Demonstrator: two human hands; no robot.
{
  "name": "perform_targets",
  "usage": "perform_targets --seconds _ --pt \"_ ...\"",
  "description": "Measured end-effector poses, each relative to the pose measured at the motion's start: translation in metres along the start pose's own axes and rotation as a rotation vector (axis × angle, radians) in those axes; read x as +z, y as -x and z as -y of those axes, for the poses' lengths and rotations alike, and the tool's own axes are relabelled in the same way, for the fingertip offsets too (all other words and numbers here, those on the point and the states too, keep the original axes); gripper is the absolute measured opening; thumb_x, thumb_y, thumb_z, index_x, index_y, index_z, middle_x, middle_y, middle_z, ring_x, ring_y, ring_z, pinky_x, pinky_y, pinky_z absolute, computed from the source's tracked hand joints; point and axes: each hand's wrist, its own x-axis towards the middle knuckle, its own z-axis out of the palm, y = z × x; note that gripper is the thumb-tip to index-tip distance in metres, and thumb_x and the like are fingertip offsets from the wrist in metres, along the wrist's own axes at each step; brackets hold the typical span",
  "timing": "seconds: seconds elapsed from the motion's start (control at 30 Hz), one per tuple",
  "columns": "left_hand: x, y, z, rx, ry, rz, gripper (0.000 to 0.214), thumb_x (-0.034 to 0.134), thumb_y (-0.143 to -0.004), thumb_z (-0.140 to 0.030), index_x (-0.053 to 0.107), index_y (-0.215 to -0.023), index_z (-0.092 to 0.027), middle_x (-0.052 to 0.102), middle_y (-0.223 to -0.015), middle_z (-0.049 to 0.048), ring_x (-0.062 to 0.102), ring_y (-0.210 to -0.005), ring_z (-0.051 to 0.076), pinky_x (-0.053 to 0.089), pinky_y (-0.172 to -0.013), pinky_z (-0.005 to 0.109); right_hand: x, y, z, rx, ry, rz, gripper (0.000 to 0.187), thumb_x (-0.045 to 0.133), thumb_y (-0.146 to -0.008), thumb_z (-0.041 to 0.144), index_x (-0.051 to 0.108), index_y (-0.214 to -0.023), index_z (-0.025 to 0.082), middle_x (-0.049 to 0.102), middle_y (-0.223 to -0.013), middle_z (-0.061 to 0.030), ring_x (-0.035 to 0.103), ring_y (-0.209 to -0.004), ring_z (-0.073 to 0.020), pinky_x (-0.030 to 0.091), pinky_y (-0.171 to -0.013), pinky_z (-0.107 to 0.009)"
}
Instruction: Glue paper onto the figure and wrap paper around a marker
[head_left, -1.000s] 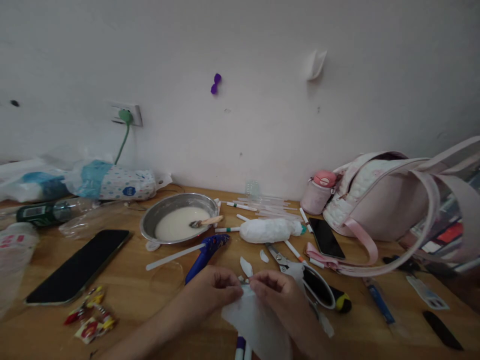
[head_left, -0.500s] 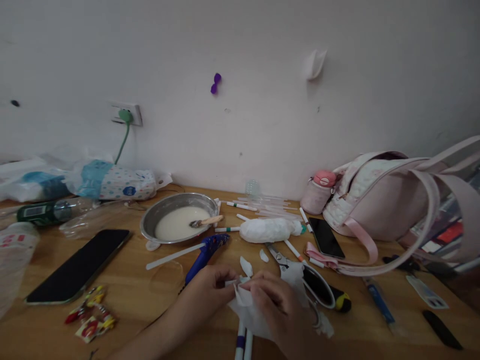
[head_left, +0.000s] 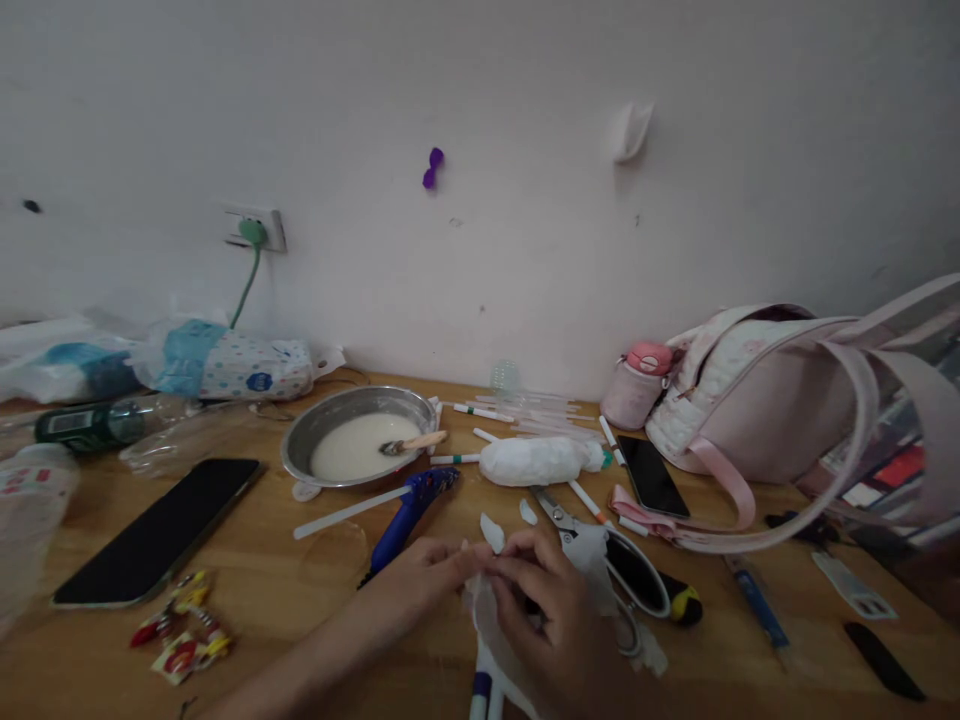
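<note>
Thin white tissue paper (head_left: 491,620) hangs between my two hands at the front of the table. My left hand (head_left: 431,570) pinches its upper edge from the left, fingers closed. From the right, my right hand (head_left: 551,595) grips it too, fingertips meeting those of the left. Below the tissue, white marker pens with purple bands (head_left: 481,685) lie side by side, partly covered. Just beyond my fingertips are small torn white scraps (head_left: 492,532). Large scissors (head_left: 630,570) lie beside my right hand, with tissue on their handle. A blue glue gun (head_left: 409,520) lies beyond my left hand.
A metal bowl (head_left: 289,450) of milky liquid holds a brush (head_left: 412,443). Behind my hands lies a white wrapped bottle shape (head_left: 536,460). Phones (head_left: 161,535) lie left and right. A pink bag (head_left: 765,400) and drink bottle (head_left: 637,385) stand at right. Trinkets (head_left: 184,630) lie front left.
My fingertips have drawn together at the tissue's upper edge, and the tissue now hangs in a longer, narrower fold. Both hands stay in the same area.
</note>
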Motion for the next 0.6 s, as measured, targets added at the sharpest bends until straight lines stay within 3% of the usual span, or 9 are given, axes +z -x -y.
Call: perform_targets --seconds 0.1,0.27,0.37,0.47,0.6 --pt "0.004 0.001 0.003 -0.024 0.050 0.060 0.022 0.066 -0.062 -0.038 0.062 -0.073 -0.018 0.059 -0.066 -0.0043 0.052 -0.067 0.015 0.039 -0.067 0.026 0.006 0.000 -0.006 0.066 -0.081 -0.060 0.021 0.048 -0.075 0.014 0.067 -0.083 0.019 0.061 -0.082 -0.0061 0.060 -0.076 -0.0171 0.047 -0.066 -0.028" --pt "0.008 0.005 -0.004 -0.001 0.088 0.033 0.012 0.062 -0.060 -0.027 0.056 -0.067 -0.019 0.054 -0.064 -0.0042 0.048 -0.065 0.015 0.037 -0.062 0.025 0.006 -0.005 -0.012 0.525 -0.475 -0.164 0.016 0.062 -0.061 0.025 0.059 -0.076 0.019 0.061 -0.068 0.0000 0.057 -0.062 -0.0153 0.045 -0.058 -0.026" --pt "0.011 0.007 -0.005 -0.008 0.168 -0.016 0.026 0.063 -0.063 -0.032 0.053 -0.085 -0.021 0.057 -0.074 -0.0034 0.051 -0.069 0.015 0.037 -0.063 0.025 0.000 -0.010 -0.006 0.569 -0.582 -0.206 0.016 0.066 -0.056 0.026 0.057 -0.067 0.018 0.057 -0.063 0.0020 0.053 -0.059 -0.0131 0.042 -0.055 -0.024" --pt "0.014 0.008 -0.003 -0.028 0.218 0.076 0.044 0.070 -0.062 -0.036 0.048 -0.098 -0.022 0.059 -0.081 -0.0024 0.053 -0.070 0.015 0.039 -0.064 0.025 -0.004 -0.011 0.001 0.582 -0.601 -0.238 0.018 0.067 -0.053 0.027 0.056 -0.064 0.018 0.054 -0.060 0.0030 0.049 -0.056 -0.0120 0.039 -0.054 -0.023" --pt "0.010 0.007 -0.003 -0.040 0.110 0.095 0.019 0.065 -0.064 -0.026 0.057 -0.080 -0.019 0.059 -0.071 -0.0038 0.051 -0.065 0.014 0.038 -0.062 0.025 -0.006 -0.009 0.000 0.564 -0.567 -0.267 0.015 0.066 -0.056 0.025 0.056 -0.065 0.018 0.051 -0.060 0.0039 0.047 -0.057 -0.0118 0.038 -0.054 -0.023"
